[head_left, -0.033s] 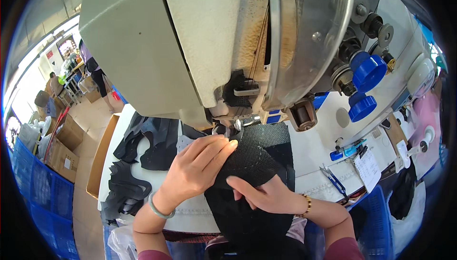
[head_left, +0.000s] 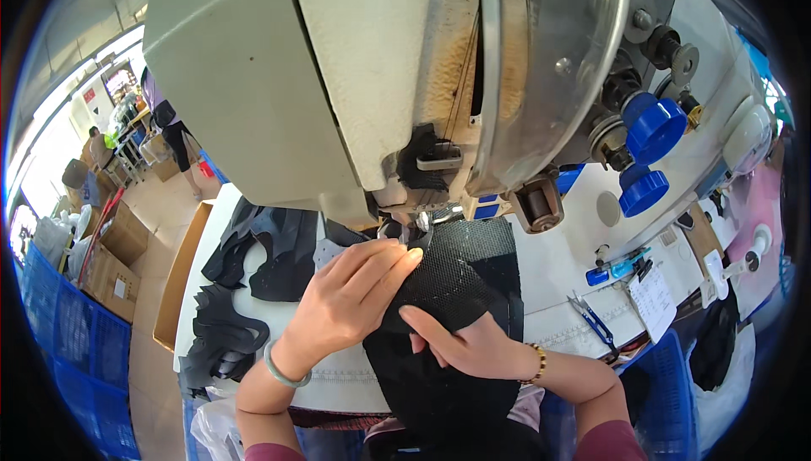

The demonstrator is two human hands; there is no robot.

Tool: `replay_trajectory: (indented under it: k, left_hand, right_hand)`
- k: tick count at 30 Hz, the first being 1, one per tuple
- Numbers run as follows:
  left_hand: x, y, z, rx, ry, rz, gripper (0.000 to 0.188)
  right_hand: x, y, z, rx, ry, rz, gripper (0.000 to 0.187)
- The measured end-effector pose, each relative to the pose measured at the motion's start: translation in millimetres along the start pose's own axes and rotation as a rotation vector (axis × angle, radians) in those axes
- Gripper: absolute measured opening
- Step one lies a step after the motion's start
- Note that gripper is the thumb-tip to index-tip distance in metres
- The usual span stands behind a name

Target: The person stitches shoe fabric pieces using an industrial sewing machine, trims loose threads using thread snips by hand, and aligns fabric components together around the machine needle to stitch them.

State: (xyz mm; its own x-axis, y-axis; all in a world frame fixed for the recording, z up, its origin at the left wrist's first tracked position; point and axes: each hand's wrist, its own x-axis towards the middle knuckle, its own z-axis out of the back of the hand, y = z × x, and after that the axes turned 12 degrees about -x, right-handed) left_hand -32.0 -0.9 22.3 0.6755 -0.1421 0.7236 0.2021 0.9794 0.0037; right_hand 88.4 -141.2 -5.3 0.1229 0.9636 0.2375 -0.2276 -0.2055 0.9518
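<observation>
A black mesh fabric piece (head_left: 448, 271) lies under the head of a large pale sewing machine (head_left: 253, 89). Close beside the presser foot (head_left: 422, 223), my left hand (head_left: 351, 296) pinches the fabric's left edge, its fingers pressed together. My right hand (head_left: 473, 347) grips the near part of the same piece, thumb on top and the other fingers curled and partly hidden in the folds. Smooth black material (head_left: 422, 385) hangs from there over the table's front edge. The stitching point is mostly hidden by the fingers and the machine.
Cut black pieces (head_left: 224, 334) lie in piles on the left of the white table (head_left: 338, 385). Thread snips (head_left: 594, 322) and a paper sheet (head_left: 652, 301) rest at right. Blue crates (head_left: 80, 334) and cardboard boxes (head_left: 110, 279) stand left; a person (head_left: 165, 119) stands farther back.
My right thumb has shifted very slightly up and to the left on the fabric. My left hand stays in the same place.
</observation>
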Motion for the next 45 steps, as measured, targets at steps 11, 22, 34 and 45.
replay_trajectory:
  k: [11, 22, 34, 45]
  left_hand:
    - [2.7, -5.5, -1.2, 0.164, 0.063, -0.066, 0.046]
    - [15.0, -10.5, -13.9, 0.255, 0.060, -0.030, 0.027]
    - [8.9, 8.1, 13.7, -0.253, 0.056, 0.310, 0.038]
    - [17.3, 5.5, 22.2, -0.195, 0.123, 0.309, 0.039]
  right_hand:
    - [-0.9, -15.4, -1.3, 0.132, -0.072, -0.061, 0.015]
    - [-0.2, -21.8, 14.6, 0.126, -0.154, -0.036, 0.024]
    - [2.6, -10.1, 21.4, 0.190, -0.200, -0.126, 0.037]
    - [5.2, -11.4, 15.7, 0.203, -0.042, -0.124, 0.038]
